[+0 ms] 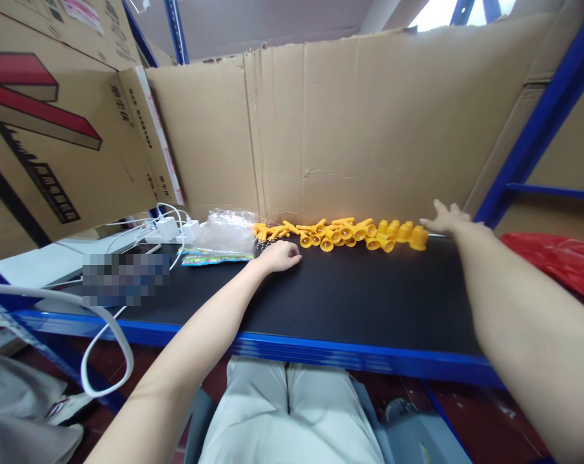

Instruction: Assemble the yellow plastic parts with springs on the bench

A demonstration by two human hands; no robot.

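A row of several small yellow plastic parts [343, 233] lies along the back of the black table top [350, 296], against a cardboard wall. My right hand [445, 220] reaches to the right end of that row, fingers stretched out, beside the last yellow part [418, 238]. My left hand [278, 256] rests on the table with its fingers curled under, near the left end of the row and beside a clear plastic bag [227, 233]. What its fingers hold, if anything, is hidden.
Cardboard sheets [360, 122] wall the back and left. White chargers and cables [169, 229] lie at the left; a cable loops off the blue front edge [321, 351]. A red bag [557, 258] sits at the right by a blue rack post [538, 122].
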